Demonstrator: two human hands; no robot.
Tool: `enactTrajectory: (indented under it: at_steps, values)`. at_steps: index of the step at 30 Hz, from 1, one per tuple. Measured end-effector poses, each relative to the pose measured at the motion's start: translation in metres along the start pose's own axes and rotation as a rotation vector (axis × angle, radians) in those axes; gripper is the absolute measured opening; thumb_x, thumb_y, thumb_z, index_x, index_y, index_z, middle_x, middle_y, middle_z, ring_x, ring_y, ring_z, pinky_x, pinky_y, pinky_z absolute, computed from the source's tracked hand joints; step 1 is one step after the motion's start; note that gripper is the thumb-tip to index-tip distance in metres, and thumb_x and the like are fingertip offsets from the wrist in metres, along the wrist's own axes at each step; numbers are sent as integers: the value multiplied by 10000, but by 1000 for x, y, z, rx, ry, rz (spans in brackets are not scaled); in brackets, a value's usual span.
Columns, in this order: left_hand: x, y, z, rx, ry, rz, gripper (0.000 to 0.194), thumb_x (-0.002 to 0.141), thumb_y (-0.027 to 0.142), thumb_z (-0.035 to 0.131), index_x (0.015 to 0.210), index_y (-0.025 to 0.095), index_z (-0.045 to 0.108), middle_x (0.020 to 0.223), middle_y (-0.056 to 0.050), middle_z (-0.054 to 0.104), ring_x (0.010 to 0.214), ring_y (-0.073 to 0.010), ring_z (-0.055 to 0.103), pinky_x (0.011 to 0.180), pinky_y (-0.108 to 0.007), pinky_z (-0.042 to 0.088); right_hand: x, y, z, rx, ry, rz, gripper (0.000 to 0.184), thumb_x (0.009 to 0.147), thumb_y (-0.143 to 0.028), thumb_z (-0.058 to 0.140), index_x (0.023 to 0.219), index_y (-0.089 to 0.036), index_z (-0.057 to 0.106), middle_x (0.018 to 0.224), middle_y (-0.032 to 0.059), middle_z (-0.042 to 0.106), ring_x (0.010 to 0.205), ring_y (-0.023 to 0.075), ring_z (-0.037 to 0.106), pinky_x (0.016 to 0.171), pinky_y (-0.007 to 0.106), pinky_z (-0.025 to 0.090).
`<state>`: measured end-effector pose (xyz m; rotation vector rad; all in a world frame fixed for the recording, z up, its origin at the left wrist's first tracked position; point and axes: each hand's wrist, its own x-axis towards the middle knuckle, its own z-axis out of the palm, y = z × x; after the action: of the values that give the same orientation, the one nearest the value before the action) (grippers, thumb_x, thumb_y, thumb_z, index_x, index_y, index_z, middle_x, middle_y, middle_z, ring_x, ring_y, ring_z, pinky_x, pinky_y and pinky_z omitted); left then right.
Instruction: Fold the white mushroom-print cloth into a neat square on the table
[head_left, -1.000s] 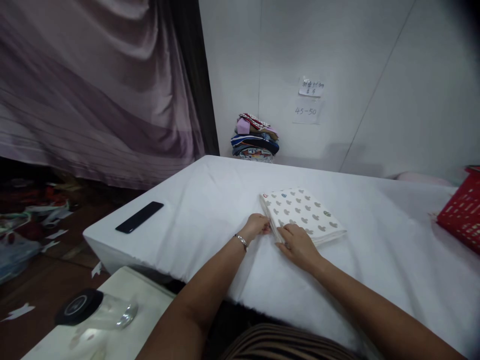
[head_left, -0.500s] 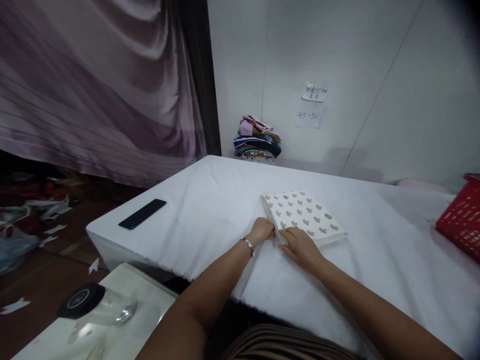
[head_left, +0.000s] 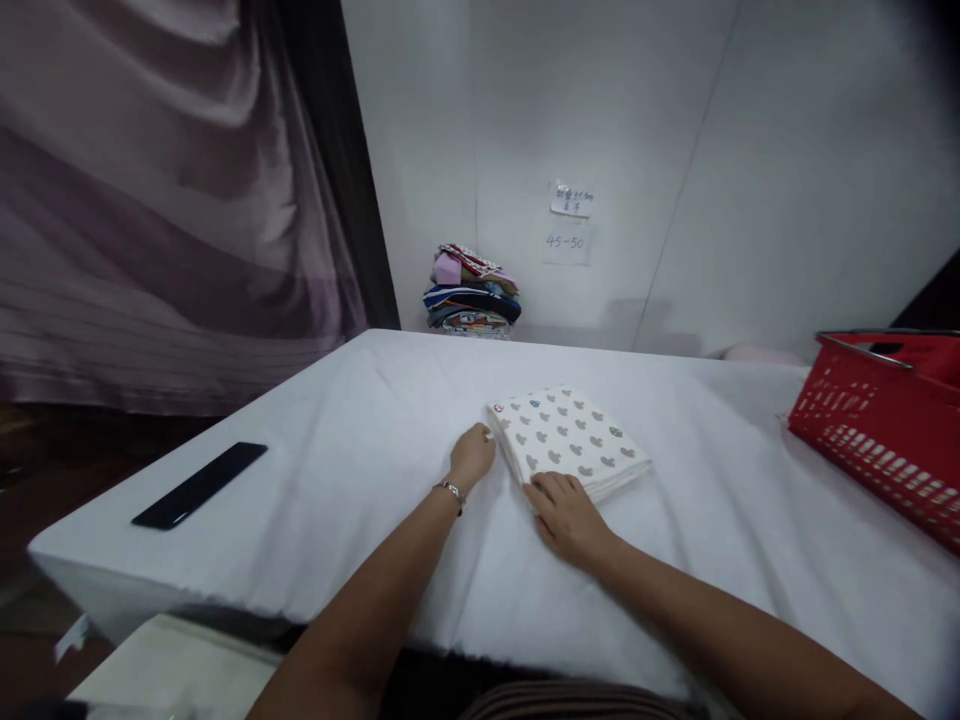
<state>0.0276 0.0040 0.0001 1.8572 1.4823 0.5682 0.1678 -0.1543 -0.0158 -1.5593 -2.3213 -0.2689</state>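
Note:
A square folded white cloth [head_left: 566,432] with rows of grey mushroom-like prints lies flat, its layers showing along the near edges. My left hand [head_left: 472,457], a bracelet on its wrist, is curled closed beside the cloth's left edge, close to the far-left corner. Its fingertips are turned away, so whether they pinch the edge is hidden. At the near corner, my right hand [head_left: 571,518] has its fingers over the top layer and its thumb lower down, gripping the corner.
The cloth rests on a white-covered table [head_left: 360,440]. A black phone-like slab [head_left: 201,486] lies at the left, and a red plastic basket [head_left: 877,410] stands at the right. Several folded fabrics [head_left: 472,292] are stacked at the back wall. A pale surface [head_left: 176,665] sits low at left.
My left hand has moved away from my right hand, up along the cloth's left edge. The right hand stays at the near corner. The view has swung right, showing more of the basket.

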Motion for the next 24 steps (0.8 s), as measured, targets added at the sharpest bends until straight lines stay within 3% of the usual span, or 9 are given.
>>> enactTrajectory:
  at_steps: [4, 6, 9, 16, 20, 24]
  values:
    - [20, -8, -7, 255, 112, 388, 619, 738, 10, 449, 1329, 193, 414, 1415, -96, 407, 1326, -226, 320, 1065, -388, 287, 1, 3, -3, -49, -9, -61, 458, 815, -92, 479, 1264, -181, 469, 1101, 142, 546, 989, 257, 478, 796, 378, 399]
    - [31, -13, -7, 418, 92, 599, 707, 705, -33, 421, 1369, 208, 375, 1464, -69, 344, 1362, -212, 256, 1083, -393, 261, 1, 4, -4, -54, -10, -85, 425, 840, -101, 475, 1254, -198, 476, 1092, 134, 550, 964, 244, 486, 790, 369, 405]
    - [48, -18, -7, 550, 13, 747, 759, 695, -47, 399, 1403, 221, 338, 1481, -53, 318, 1382, -204, 216, 1080, -396, 257, 1, 7, -3, -57, -8, -110, 398, 866, -108, 464, 1251, -207, 472, 1102, 133, 556, 958, 234, 497, 786, 364, 416]
    - [74, -20, -14, 603, -101, 862, 748, 687, -36, 413, 1380, 245, 382, 1430, -36, 406, 1352, -203, 287, 1067, -392, 282, 6, 22, -9, 29, 59, -105, 396, 862, -86, 394, 1235, -187, 484, 1121, 124, 585, 944, 219, 550, 786, 351, 463]
    - [71, -22, -19, 537, -131, 852, 780, 661, 14, 495, 1390, 250, 353, 1427, -37, 407, 1342, -212, 306, 1078, -378, 277, 20, 38, -39, 268, 162, -24, 494, 794, -69, 403, 1269, -197, 451, 1143, 116, 576, 1000, 214, 550, 800, 347, 484]
    - [58, -17, -22, 440, -134, 845, 745, 674, 164, 605, 1376, 207, 359, 1401, -80, 430, 1318, -247, 341, 1085, -389, 278, 32, 56, -73, 569, 239, 165, 491, 760, -118, 462, 1231, -255, 497, 1114, 59, 605, 944, 190, 581, 797, 341, 490]
